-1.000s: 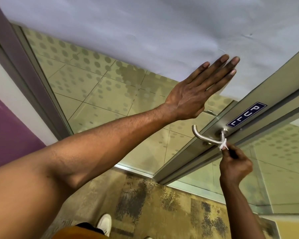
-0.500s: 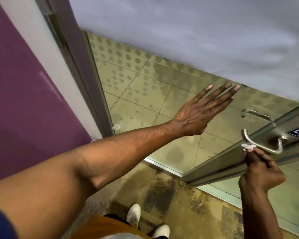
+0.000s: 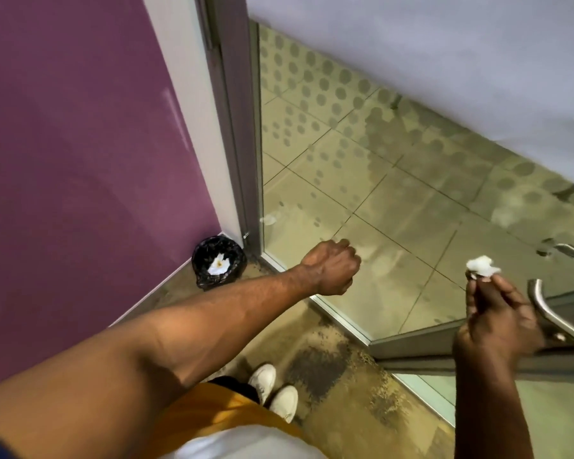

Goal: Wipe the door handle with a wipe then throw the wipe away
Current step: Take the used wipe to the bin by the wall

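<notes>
Wipe (image 3: pixel 481 266) looks light, soft, crumpled; fingertip pinch is enough. Right hand (image 3: pixel 497 321) pinches it just beside door handle (image 3: pixel 559 321); left hand (image 3: pixel 333 268) loosely curled, empty. Bin (image 3: pixel 218 266) well apart.

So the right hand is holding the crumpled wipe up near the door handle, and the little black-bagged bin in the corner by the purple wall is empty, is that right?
Not quite. The head view shows the bin is not empty: a crumpled white paper already lies inside. The rest holds: the right hand pinches the wipe beside the door handle, and the bin stands in the corner by the purple wall.
</notes>
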Available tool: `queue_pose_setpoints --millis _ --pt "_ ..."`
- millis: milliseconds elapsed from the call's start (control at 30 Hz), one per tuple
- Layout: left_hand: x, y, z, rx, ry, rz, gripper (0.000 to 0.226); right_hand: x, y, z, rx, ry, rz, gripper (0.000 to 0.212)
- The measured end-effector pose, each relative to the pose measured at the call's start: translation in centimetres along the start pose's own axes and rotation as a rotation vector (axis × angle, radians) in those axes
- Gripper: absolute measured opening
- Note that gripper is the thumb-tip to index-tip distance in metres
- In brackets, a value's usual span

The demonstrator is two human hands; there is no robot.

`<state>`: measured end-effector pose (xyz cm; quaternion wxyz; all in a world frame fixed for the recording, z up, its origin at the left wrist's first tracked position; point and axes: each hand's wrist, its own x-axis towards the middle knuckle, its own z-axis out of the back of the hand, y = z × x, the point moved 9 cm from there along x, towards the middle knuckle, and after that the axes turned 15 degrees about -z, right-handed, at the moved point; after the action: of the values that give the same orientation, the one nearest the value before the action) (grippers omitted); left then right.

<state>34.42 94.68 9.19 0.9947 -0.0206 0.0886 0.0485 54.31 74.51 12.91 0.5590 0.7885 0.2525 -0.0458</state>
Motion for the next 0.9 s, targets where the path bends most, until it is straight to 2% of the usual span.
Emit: queue_pose_setpoints --millis 67,133,300,467,600,733,800,900 --pt "-1.7 0.8 -2.2 -0.072 -0.001 0.086 0.027 -0.5 -2.2 -2.4 -0.089 -0.013 -0.11 0.024" --pt "-3.7 1.6 -4.6 -0.216 0.056 0.182 0.028 -1.2 -3.6 -4.2 -0.253 0.053 -0.097 0.02" --pt "-11.6 5.0 -10.0 -0.592 0.045 0.569 0.026 -3.5 -9.0 -8.7 -0.446 0.208 -0.193 0.016" --pt "-20.1 7.7 -14.5 -0.741 0.007 0.876 0.022 -5.9 -15.3 -13.7 -0.634 0.377 -0.272 0.016" --pt "-24.3 8.7 -17.3 -0.845 -0.005 0.983 0.017 -7.5 -20.5 -18.3 -0.844 0.515 -0.282 0.014" --pt "-27.1 9.6 -19.8 -0.973 -0.01 1.004 0.024 -9.1 -25.5 -23.4 -1.047 0.645 -0.236 0.013" --pt "-29.0 11.2 -20.8 -0.914 -0.016 1.001 0.021 -9.9 -28.3 -26.2 -1.129 0.695 -0.192 0.011" --pt "-32.7 14.0 -22.6 -0.894 -0.1 1.104 0.018 -11.0 -32.4 -29.9 -1.284 0.74 -0.089 0.009"
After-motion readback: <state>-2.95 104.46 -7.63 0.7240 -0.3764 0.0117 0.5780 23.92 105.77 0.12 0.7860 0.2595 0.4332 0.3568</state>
